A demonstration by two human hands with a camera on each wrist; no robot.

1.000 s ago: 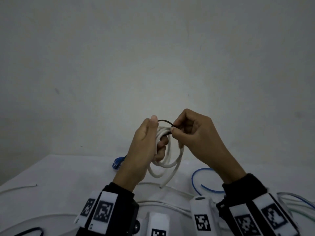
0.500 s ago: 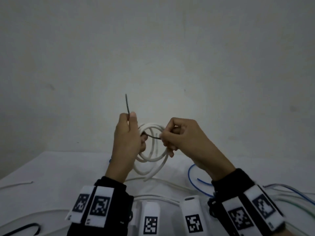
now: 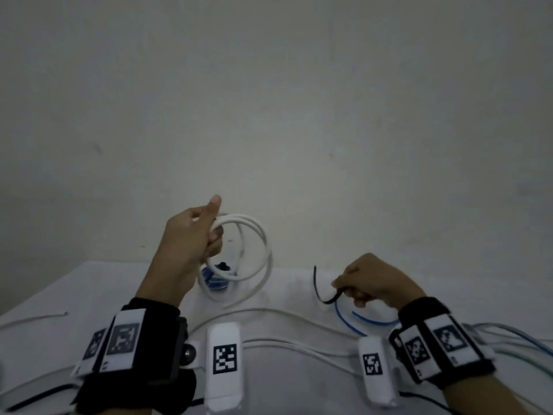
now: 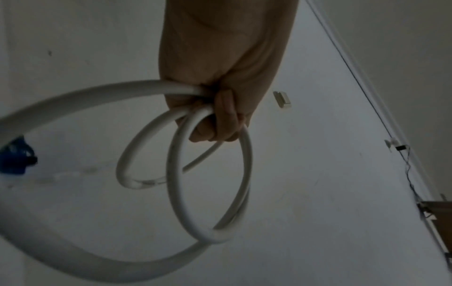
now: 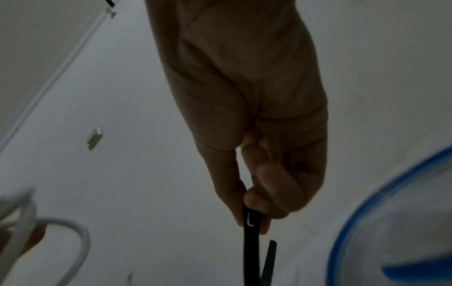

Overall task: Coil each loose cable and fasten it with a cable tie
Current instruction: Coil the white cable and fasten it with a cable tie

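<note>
My left hand (image 3: 194, 235) holds a coiled white cable (image 3: 257, 250) up above the table, fingers curled round the top of its loops; the thumb points up. In the left wrist view the white cable (image 4: 208, 193) hangs in several loops from the left hand (image 4: 220, 108). My right hand (image 3: 371, 280) is low over the table at the right, pinching one end of a black cable tie (image 3: 321, 290), which curves up to the left. The right wrist view shows the black cable tie (image 5: 249, 241) between thumb and fingertips of the right hand (image 5: 257, 203). No tie is seen around the coil.
A white table (image 3: 89, 295) stands against a plain wall. A blue bundled cable (image 3: 214, 278) lies behind the coil. Loose white cables (image 3: 284, 314) cross the table's middle, a blue cable (image 3: 359, 317) curls under my right hand, and more cables (image 3: 514, 339) trail at the right.
The hands have come apart. My right hand has drawn the black tie away from the coil, down and to the right. My left hand keeps the coil raised.
</note>
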